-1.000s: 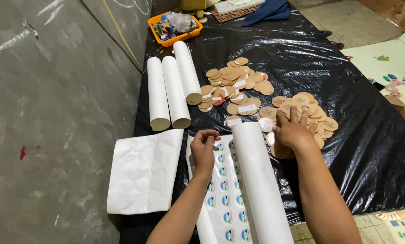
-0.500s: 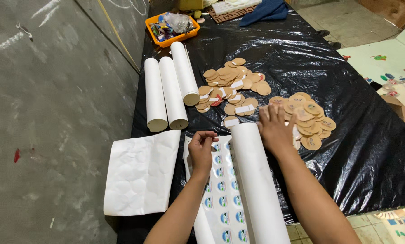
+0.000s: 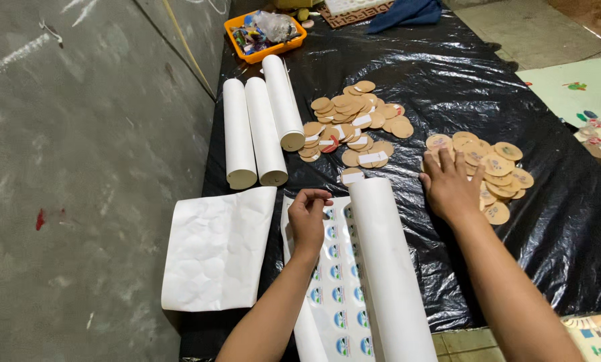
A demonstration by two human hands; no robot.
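— Nearest on the bench, what's under the left hand [image 3: 308,218]?
— A sticker sheet [image 3: 334,281], fingers curled, pinching its far edge beside a white roll [image 3: 391,268].
— Right hand [image 3: 450,188]?
— Open, flat on brown discs [image 3: 488,167]. Farther: three rolls [image 3: 260,127], an orange tray [image 3: 267,37].

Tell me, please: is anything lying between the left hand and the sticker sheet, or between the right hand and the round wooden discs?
Nothing visible does. The left hand rests directly on the sticker sheet, and the right hand lies on the edge of the nearer pile of discs.
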